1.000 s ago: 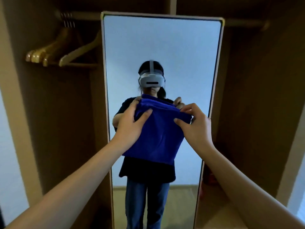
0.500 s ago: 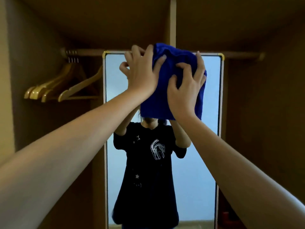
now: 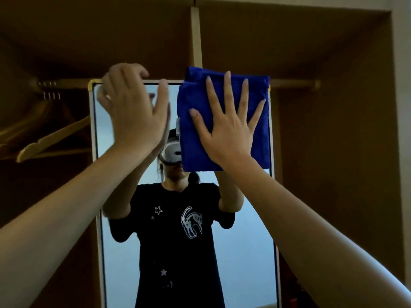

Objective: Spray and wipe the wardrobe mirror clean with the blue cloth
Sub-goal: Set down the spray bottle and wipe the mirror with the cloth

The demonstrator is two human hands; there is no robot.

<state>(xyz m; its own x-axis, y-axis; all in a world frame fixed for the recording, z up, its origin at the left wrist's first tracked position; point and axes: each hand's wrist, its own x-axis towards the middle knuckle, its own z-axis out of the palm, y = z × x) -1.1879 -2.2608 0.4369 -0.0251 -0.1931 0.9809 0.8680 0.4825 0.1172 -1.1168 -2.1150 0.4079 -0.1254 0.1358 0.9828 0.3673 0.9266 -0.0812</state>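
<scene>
The tall wardrobe mirror (image 3: 249,241) stands upright in the middle of the wardrobe and reflects me. A folded blue cloth (image 3: 260,121) lies flat against the mirror's top right corner. My right hand (image 3: 226,127) presses it to the glass with fingers spread straight. My left hand (image 3: 133,112) hovers in front of the mirror's top left part, fingers relaxed and blurred, holding nothing. No spray bottle is in view.
Wooden hangers (image 3: 55,138) hang on a rail (image 3: 66,82) at the upper left, close to the mirror's left edge. A vertical wooden divider (image 3: 195,34) runs down behind the mirror's top. The wardrobe's brown right wall (image 3: 333,163) stands beside the mirror.
My left hand has let go of the cloth and moved left. My right hand has flattened the cloth and slid it to the mirror's top right corner.
</scene>
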